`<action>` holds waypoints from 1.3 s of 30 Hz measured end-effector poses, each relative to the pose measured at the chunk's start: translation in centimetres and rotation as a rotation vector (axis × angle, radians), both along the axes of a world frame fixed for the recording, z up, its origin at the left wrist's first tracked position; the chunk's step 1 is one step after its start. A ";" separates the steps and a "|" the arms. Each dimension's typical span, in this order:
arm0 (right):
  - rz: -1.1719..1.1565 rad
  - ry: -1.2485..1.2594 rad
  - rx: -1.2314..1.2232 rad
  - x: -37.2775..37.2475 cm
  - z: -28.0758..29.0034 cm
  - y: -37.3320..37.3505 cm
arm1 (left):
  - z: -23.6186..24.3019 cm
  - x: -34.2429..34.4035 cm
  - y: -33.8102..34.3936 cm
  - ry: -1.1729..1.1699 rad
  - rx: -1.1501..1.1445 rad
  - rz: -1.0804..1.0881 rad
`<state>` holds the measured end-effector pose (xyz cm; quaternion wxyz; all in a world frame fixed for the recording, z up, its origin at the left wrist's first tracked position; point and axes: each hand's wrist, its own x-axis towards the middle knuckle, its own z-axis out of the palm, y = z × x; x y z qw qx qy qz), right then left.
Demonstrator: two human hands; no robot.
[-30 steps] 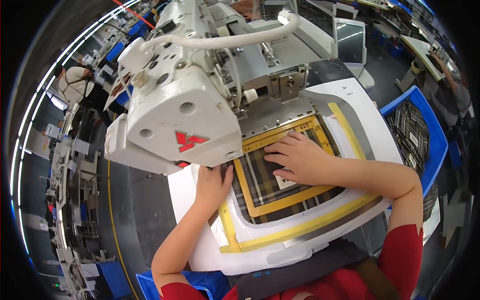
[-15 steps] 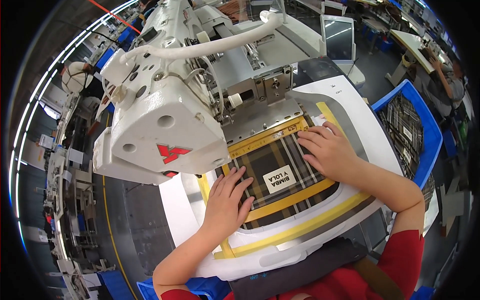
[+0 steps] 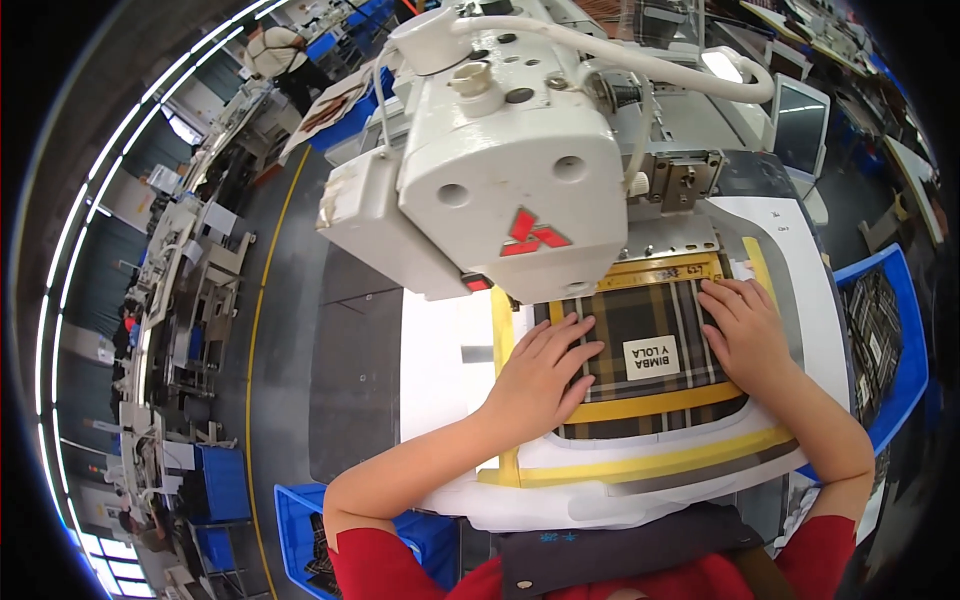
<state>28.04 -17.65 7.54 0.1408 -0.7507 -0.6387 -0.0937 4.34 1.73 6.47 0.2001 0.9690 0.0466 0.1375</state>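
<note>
A plaid fabric panel (image 3: pixel 620 350) in dark, brown and white checks lies flat before me, with a white printed label (image 3: pixel 651 357) sewn or stuck on it. Yellow strips frame it above and below, the lower yellow strip (image 3: pixel 640 402) crossing near its front edge. My left hand (image 3: pixel 545 370) rests on the panel's left edge, fingers spread. On the right edge lies my right hand (image 3: pixel 745 330), fingers stretched out flat. Just beyond the panel stands a large white sewing machine (image 3: pixel 510 170), whose head hides part of the work area behind it.
A white work plate (image 3: pixel 440 370) with yellow tape surrounds the panel. At the right, a blue bin (image 3: pixel 905 350) holds more plaid pieces; another blue bin (image 3: pixel 300 510) sits at lower left. A screen (image 3: pixel 800 120) stands at the back right. A person (image 3: pixel 280 55) is far off at upper left.
The whole view has swung left, so machine and panel appear further right. Both hands stay on the panel's edges, with little visible movement against it.
</note>
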 end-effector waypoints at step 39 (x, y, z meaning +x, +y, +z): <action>0.239 0.019 0.029 3.6 -2.0 0.2 | 0.4 7.9 -4.0 0.068 0.051 -0.047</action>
